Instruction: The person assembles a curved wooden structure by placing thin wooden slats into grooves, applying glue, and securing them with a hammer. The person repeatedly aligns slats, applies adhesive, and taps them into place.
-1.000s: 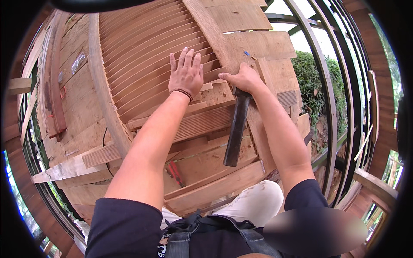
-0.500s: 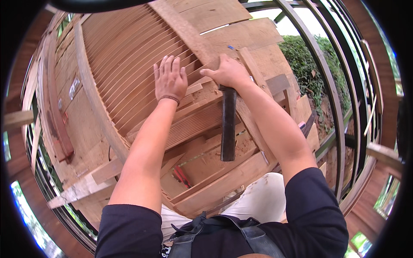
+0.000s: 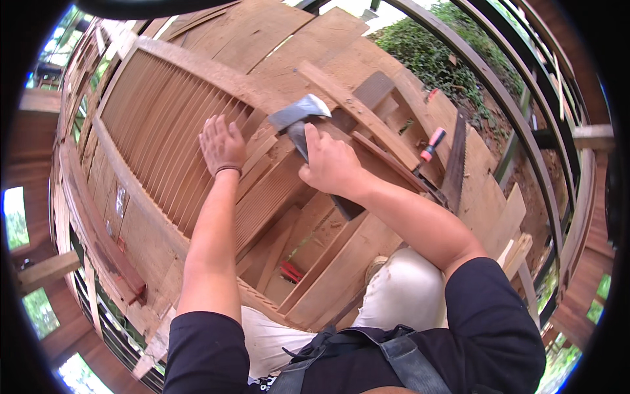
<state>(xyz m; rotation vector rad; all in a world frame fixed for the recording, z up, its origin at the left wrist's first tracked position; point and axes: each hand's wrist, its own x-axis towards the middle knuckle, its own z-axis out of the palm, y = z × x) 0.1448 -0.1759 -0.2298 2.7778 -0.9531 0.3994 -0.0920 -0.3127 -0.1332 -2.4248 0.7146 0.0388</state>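
Note:
My right hand (image 3: 331, 163) is wrapped around the dark handle of a hatchet (image 3: 300, 113), its grey metal head up by the frame edge and the handle's end sticking out below my palm. My left hand (image 3: 222, 143) lies flat with fingers stretched out on the slatted wooden panel (image 3: 157, 108), near the end of its slats. Between the two hands, a small wood strip (image 3: 257, 155) rests by the panel's end rail. What lies directly under the hatchet head is hidden.
On the right are a handsaw (image 3: 454, 164) and a tool with a red-and-black handle (image 3: 433, 144). Red-handled pliers (image 3: 290, 272) lie low inside the wooden framing. A reddish wood rail (image 3: 105, 243) stands left. Metal railing (image 3: 489, 72) borders the far right.
My right hand has gone from the hatchet's top end to a grip on its handle, and the head now shows. My left hand stays flat on the panel. The view has turned.

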